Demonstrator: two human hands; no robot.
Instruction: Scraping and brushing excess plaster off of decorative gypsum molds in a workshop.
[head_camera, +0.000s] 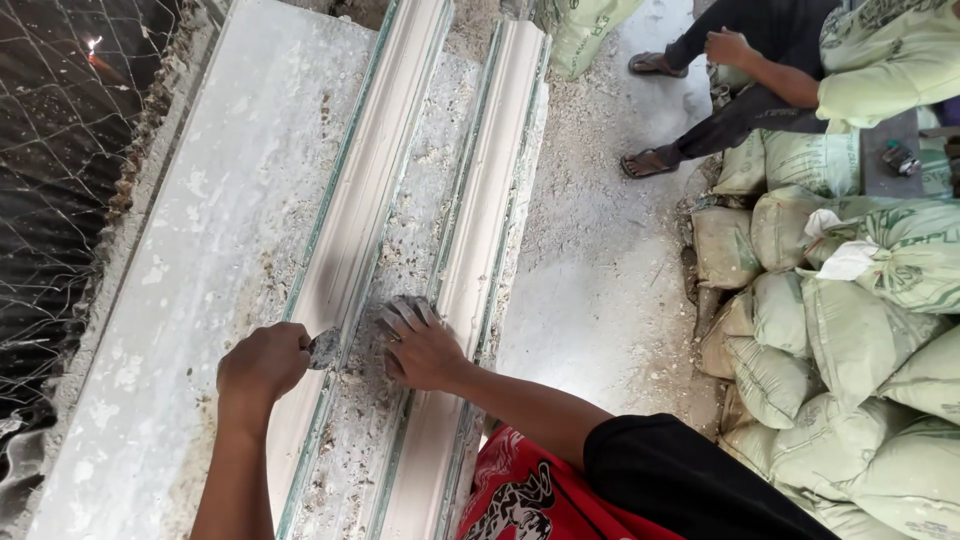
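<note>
Scraper blade (325, 348), small, grey with dust: clamped in closed left hand (264, 362), tip poking out rightward onto edge of nearer plaster moulding (372, 190). One blade only.

Two plaster mouldings counted, both long, white, profiled, lying side by side on grey slab table (215, 220) and running away from the hands toward top of view. First moulding directly under the blade; second moulding (488, 170) just beyond right hand (420, 350), on its far side from the blade. Between the two, one rough strip (425, 200) of crumbly plaster debris.

Right hand flat, fingers spread and dusted white, holding nothing, pressed palm-down on that strip and against inner edge of second moulding. Just right of the blade, close but apart from left hand.

Left of the gripping hand: bare slab, then wire mesh (60, 200) over dark ground. Right of the open hand: dusty concrete floor (600, 250), then stack of pale green sacks (850, 340), too many and too overlapped for a sure count, at least ten.

Well beyond both hands, upper right: one other person seated on sacks, one hand (727, 46) resting on knee, two sandalled feet (650, 160) on floor.
</note>
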